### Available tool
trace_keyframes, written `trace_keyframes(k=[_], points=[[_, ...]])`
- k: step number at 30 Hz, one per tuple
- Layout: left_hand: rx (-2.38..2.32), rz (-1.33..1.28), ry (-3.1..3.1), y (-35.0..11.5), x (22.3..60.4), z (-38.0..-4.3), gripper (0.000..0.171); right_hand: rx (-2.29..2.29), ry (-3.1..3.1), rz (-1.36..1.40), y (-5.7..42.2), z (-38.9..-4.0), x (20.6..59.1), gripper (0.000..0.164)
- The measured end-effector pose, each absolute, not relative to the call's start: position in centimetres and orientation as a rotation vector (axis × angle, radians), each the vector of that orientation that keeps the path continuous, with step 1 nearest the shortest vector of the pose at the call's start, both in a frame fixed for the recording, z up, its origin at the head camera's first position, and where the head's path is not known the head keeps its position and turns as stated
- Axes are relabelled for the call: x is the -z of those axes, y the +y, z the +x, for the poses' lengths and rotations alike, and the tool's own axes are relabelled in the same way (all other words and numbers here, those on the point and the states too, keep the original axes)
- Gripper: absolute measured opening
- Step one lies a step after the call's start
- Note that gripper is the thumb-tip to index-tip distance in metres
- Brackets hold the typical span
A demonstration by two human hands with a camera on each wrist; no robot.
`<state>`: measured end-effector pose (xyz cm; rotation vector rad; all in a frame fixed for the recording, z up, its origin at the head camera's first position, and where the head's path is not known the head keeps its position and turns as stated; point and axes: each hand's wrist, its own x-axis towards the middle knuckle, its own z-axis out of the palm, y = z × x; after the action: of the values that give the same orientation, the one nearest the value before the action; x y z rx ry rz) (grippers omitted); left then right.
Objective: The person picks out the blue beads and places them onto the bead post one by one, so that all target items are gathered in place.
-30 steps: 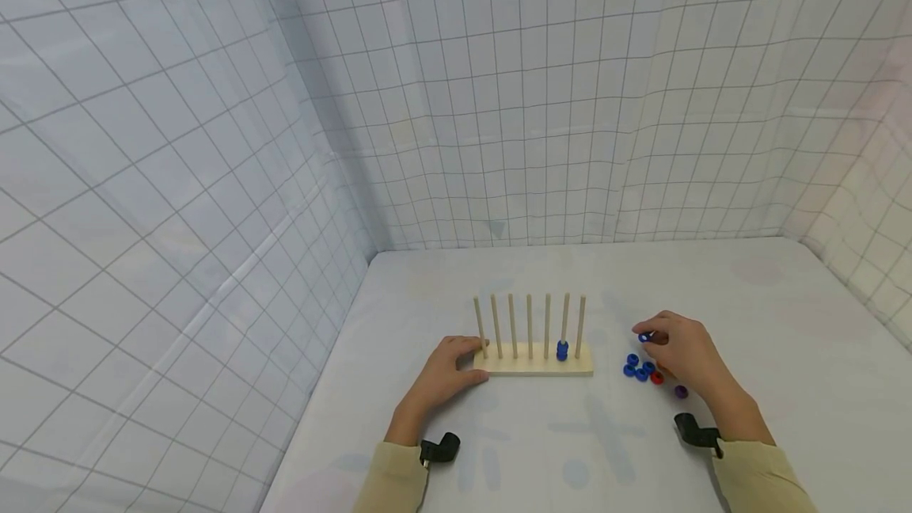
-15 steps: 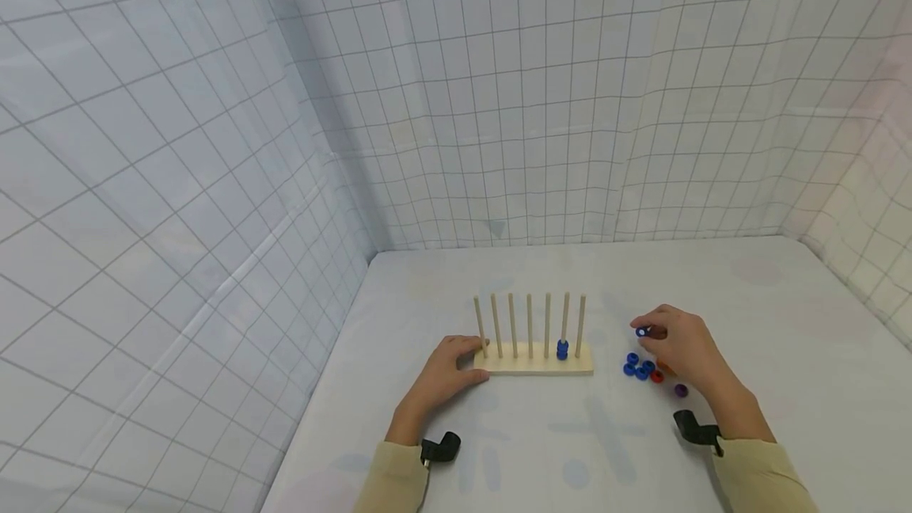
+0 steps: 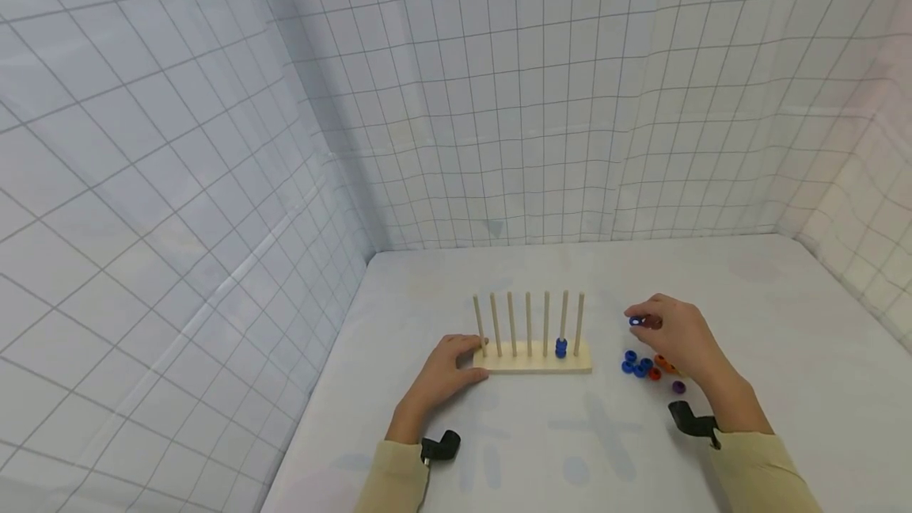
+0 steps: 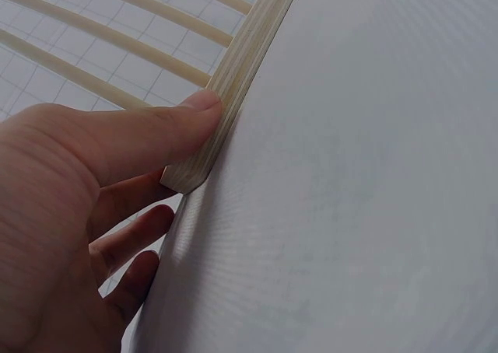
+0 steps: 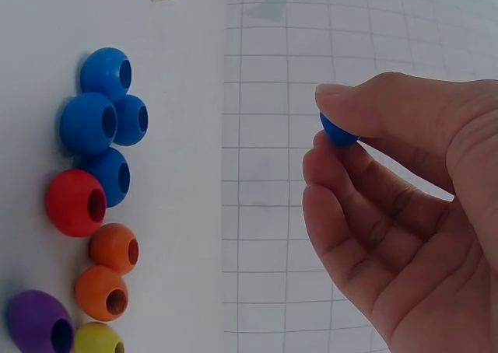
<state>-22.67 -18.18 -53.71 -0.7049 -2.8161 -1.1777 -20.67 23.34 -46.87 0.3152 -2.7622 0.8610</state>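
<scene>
My left hand (image 3: 442,374) grips the left end of a pale wooden peg board (image 3: 534,365), thumb on the front edge and fingers behind it. Several upright pegs rise from its base in a row. Low on the second peg from the right, blue beads (image 3: 561,348) are stacked. To the right of the board, my right hand (image 3: 677,335) holds a blue bead (image 5: 339,131) above the table, pinched between thumb and fingertips. The thumb hides part of that bead in the right wrist view.
Below the right hand lie several loose blue beads (image 5: 87,124), a red bead (image 5: 75,204), orange beads (image 5: 101,293), a purple bead (image 5: 39,322) and a yellow bead (image 5: 99,341). White gridded curtains (image 3: 527,101) stand behind and beside the table (image 3: 513,434).
My right hand has risen and shifted slightly away and to the left with the blue bead, uncovering more of the orange beads. The left hand keeps its place on the peg board.
</scene>
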Motion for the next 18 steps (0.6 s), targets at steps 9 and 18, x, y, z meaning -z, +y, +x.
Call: trace_keyframes(k=[9, 18], points=[[1.167, -0.733, -2.799, -18.3, 53.5, -22.8, 0.053, -0.861, -2.721, 0.329, 22.5, -20.4, 45.3, 0.022], [1.197, -0.698, -2.819, -18.3, 53.9, -22.8, 0.055, -0.820, -2.638, 0.373, 21.8, -20.2, 44.4, 0.020]])
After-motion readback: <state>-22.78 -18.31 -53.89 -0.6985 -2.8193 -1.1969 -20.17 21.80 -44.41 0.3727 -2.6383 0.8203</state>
